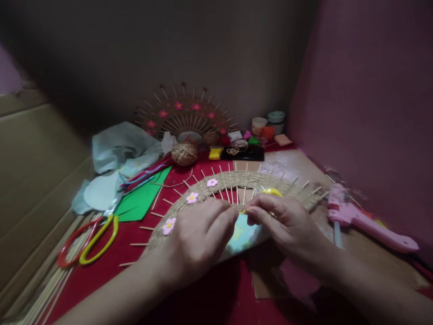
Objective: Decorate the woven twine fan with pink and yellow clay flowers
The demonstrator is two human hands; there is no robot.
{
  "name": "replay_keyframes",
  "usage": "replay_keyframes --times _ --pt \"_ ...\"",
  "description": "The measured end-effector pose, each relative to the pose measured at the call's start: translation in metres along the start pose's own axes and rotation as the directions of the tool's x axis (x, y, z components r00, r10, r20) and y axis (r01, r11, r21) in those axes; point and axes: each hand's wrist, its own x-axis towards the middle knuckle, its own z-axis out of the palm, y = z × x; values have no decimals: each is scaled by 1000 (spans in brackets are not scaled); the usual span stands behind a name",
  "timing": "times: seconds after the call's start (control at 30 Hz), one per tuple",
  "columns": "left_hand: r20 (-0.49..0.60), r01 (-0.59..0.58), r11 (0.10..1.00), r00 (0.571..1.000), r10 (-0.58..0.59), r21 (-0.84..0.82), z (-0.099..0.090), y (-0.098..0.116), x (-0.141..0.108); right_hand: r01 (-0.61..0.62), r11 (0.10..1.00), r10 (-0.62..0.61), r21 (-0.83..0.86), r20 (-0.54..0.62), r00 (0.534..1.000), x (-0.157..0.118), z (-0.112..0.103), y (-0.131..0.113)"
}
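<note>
My left hand (204,234) is closed, its fingertips curled out of sight; what they hold, if anything, is hidden. Thumb and forefinger of my right hand (284,221) pinch together beside a tiny yellow piece (242,211), which looks like soft clay. Both hands meet over a woven twine fan (237,177) with thin sticks poking out round its rim. Pink flowers (192,197) with pale centres sit on its left side. Light-blue patterned cloth (241,234) covers the fan's base under my hands. Behind my right hand shows a yellow lump (272,192), partly covered.
Scissors (110,216) with red and yellow handles lie left, by green sheet (142,198) and thin sticks (50,289). A pink glue gun (368,223) rests right. Behind are a twine ball (184,153), a black phone-like slab (243,154), small tubs (259,125) and a finished-looking fan (179,106).
</note>
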Motion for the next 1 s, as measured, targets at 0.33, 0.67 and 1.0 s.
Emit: replay_keyframes --times 0.33,0.67,1.0 --pt "428 597 48 627 -651 -801 -6 -13 16 -210 914 251 346 -76 965 2 -10 10" --pt "520 472 -247 632 -574 -846 2 -15 17 -247 842 312 479 -60 948 3 -8 10" --pt "602 505 -341 564 -565 -793 -1 -18 12 -203 901 254 384 -89 963 2 -8 13"
